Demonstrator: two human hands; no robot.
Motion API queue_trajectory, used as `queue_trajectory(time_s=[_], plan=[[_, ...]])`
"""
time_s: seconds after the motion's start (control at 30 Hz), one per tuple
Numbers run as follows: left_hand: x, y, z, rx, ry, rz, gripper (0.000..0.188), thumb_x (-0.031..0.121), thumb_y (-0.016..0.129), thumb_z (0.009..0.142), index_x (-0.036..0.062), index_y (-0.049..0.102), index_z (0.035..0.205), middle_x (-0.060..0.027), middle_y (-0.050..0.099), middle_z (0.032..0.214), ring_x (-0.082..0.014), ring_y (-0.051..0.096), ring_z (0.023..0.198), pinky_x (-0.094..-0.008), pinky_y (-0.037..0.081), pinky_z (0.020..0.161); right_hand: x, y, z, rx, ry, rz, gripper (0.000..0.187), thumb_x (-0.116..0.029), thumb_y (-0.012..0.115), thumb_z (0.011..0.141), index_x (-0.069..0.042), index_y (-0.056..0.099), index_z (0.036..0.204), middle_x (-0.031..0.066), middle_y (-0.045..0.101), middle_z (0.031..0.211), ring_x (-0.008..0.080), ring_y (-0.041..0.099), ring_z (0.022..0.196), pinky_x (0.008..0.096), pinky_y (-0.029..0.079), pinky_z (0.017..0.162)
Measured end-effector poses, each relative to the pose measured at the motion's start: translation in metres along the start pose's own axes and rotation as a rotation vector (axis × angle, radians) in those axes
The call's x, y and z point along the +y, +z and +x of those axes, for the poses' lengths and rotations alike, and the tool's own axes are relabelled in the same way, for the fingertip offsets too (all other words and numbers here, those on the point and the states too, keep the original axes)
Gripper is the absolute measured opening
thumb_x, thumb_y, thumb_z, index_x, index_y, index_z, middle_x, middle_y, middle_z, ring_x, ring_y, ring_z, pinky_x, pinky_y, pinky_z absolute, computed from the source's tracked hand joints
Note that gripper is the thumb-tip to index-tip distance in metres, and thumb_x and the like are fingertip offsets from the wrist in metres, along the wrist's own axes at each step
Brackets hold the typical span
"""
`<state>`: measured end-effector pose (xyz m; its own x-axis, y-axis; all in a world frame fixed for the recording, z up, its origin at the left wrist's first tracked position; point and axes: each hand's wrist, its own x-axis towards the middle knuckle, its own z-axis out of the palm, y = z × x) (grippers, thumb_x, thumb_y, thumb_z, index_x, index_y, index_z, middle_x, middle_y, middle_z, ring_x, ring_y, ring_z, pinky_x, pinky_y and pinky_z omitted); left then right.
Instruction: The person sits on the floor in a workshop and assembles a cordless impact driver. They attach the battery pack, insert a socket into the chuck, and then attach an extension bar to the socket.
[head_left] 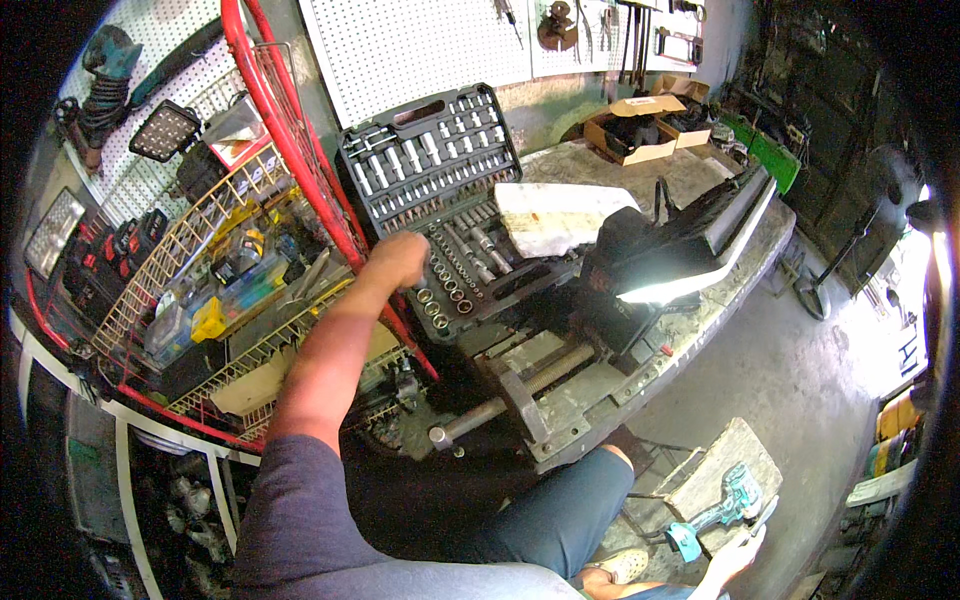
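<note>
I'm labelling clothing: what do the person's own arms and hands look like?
The left arm has a short, dark greyish-purple fabric sleeve; below it, arm and left hand look bare, no glove or watch showing. The right hand looks gloveless; no sleeve shows there.

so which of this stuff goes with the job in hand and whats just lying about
Probably in hand:
socket set, with the left hand at it
slim dark object, seemingly in the right hand
teal drill near that hand

Probably just lying about:
open cardboard boxes
stained white piece beside the socket set
lamp panel at upper left
</note>
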<state>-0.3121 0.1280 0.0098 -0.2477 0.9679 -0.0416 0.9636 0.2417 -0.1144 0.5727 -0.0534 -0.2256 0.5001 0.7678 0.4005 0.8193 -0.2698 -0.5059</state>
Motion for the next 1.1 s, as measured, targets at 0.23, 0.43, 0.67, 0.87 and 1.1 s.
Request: queue_trajectory(time_s=[0.23, 0.43, 0.67, 0.87, 1.1], plan=[[-0.020, -0.112, -0.002, 0.440, -0.060, 0.019, 0.018, 0.006, 0.069, 0.090, 0.0036, 0.080, 0.105, -0.0266, 0.079, 0.111, -0.0460, 0.077, 0.108, -0.0568, 0.061, 0.094, -0.023, 0.000, 0.004, -0.049, 0.128, 0.060, 0.047, -0.010, 0.054, 0.111, 0.007, 0.056, 0.154, 0.0308, 0.065, 0.148, 0.0448, 0.065, 0.135, 0.0492, 0.050, 0.114], [-0.006, -0.090, -0.008, 0.256, -0.018, 0.017, 0.019, 0.004, 0.069, 0.090, 0.0023, 0.079, 0.105, -0.0272, 0.079, 0.110, -0.0460, 0.077, 0.108, -0.0561, 0.062, 0.095, -0.016, 0.001, 0.005, 0.005, 0.061, -0.010, 0.047, -0.010, 0.055, 0.110, 0.007, 0.056, 0.154, 0.0312, 0.065, 0.148, 0.0454, 0.064, 0.135, 0.0498, 0.050, 0.114], [-0.003, -0.009, -0.015, 0.094, -0.075, 0.025, 0.021, 0.002, 0.069, 0.087, 0.0013, 0.082, 0.104, -0.0276, 0.079, 0.112, -0.0463, 0.077, 0.108, -0.0544, 0.063, 0.093, -0.006, -0.002, 0.000, -0.012, 0.008, -0.031, 0.048, -0.011, 0.053, 0.111, 0.010, 0.054, 0.155, 0.0332, 0.063, 0.150, 0.0467, 0.063, 0.136, 0.0495, 0.048, 0.116], [-0.001, 0.000, -0.009, 0.057, -0.005, -0.023, 0.022, 0.002, 0.069, 0.088, 0.0000, 0.081, 0.106, -0.0283, 0.079, 0.112, -0.0463, 0.077, 0.109, -0.0543, 0.063, 0.094, 0.002, 0.003, 0.001, 0.012, -0.007, -0.023, 0.047, -0.014, 0.051, 0.112, 0.009, 0.055, 0.154, 0.0326, 0.064, 0.148, 0.0475, 0.064, 0.133, 0.0501, 0.050, 0.113], [0.000, 0.007, -0.008, -0.009, -0.075, -0.035, 0.024, 0.002, 0.071, 0.087, -0.0017, 0.081, 0.108, -0.0283, 0.078, 0.116, -0.0449, 0.076, 0.114, -0.0528, 0.063, 0.099, 0.003, 0.002, 0.001, 0.008, -0.011, -0.021, 0.047, -0.013, 0.053, 0.112, 0.008, 0.056, 0.154, 0.0323, 0.065, 0.149, 0.0472, 0.064, 0.135, 0.0495, 0.050, 0.114]])
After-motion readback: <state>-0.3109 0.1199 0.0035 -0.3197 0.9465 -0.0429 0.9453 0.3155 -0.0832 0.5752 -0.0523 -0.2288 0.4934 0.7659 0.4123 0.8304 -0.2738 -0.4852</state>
